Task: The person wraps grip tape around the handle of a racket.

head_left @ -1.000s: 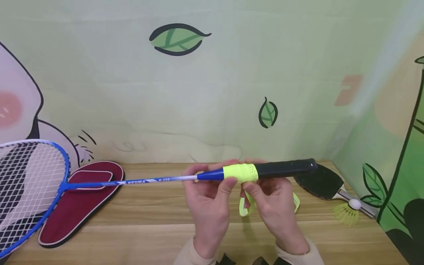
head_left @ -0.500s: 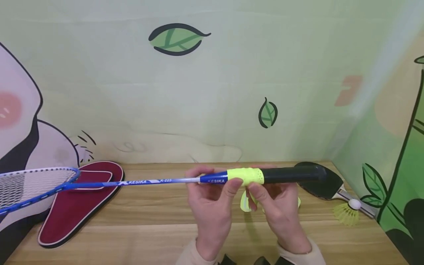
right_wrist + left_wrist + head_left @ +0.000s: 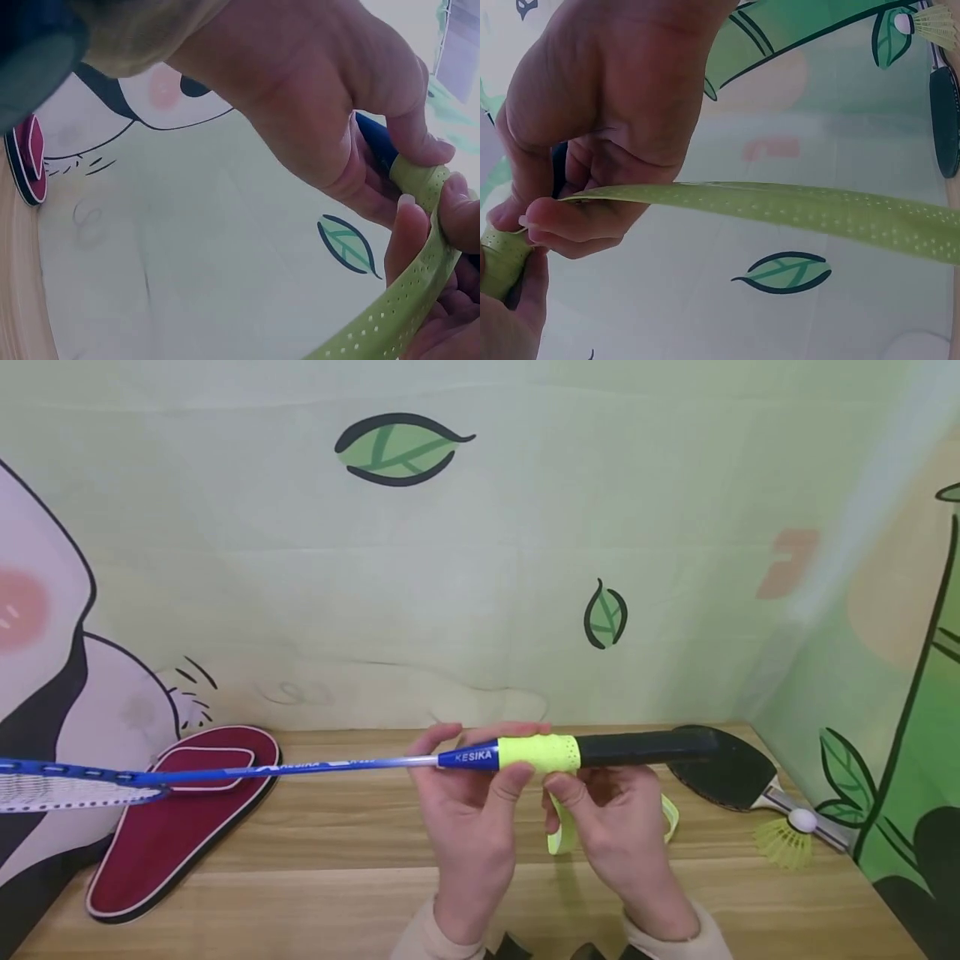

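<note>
A blue badminton racket (image 3: 322,766) lies level before me, its head edge-on at the left. Bright yellow-green perforated grip tape (image 3: 537,750) is wrapped round the upper part of its black handle (image 3: 637,748), beside the blue cone. My left hand (image 3: 468,839) holds the racket there, thumb on the wrapped tape. My right hand (image 3: 626,839) pinches the tape's free strip (image 3: 802,210) against the handle, right by the wrap's edge. In the right wrist view, the strip (image 3: 382,319) runs between thumb and finger. Part of it is hidden behind the right hand.
A dark red racket-shaped cover (image 3: 187,835) lies at the left of the wooden table (image 3: 337,902). At the right are a black table tennis bat (image 3: 723,768) and a yellow shuttlecock (image 3: 795,839) over its handle. A printed cloth wall (image 3: 480,527) stands close behind.
The racket has rolled about its shaft, so its head has gone from showing its face to nearly edge-on. Both hands shifted slightly right, then back left, keeping hold.
</note>
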Demonstrator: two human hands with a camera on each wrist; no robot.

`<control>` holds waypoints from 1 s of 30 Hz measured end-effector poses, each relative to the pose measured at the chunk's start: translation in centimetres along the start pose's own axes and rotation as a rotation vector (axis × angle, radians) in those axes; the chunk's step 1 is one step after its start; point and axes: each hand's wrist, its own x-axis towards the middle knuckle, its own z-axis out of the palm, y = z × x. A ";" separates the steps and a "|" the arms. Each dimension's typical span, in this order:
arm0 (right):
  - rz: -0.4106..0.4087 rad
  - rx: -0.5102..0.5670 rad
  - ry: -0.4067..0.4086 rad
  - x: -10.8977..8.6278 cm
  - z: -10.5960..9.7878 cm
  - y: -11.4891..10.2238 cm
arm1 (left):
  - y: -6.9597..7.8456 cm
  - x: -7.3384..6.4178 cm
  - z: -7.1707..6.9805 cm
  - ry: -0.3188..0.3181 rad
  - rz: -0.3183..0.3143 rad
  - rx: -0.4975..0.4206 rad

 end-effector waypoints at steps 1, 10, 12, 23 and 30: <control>0.003 -0.003 0.003 0.0 0.0 0.1 | 0.0 0.0 0.0 0.004 0.001 0.006; 0.071 -0.036 0.060 0.0 -0.2 0.3 | -0.2 -0.2 0.1 0.028 -0.018 0.019; 0.069 -0.053 0.063 0.0 -0.2 0.3 | -0.2 -0.2 0.1 0.050 -0.031 0.025; 0.011 -0.024 0.004 0.3 -0.3 0.6 | 0.1 -0.2 0.1 0.156 -0.081 0.061; -0.094 0.123 -0.023 0.6 -0.6 1.1 | 0.3 -0.3 0.3 0.215 -0.143 0.079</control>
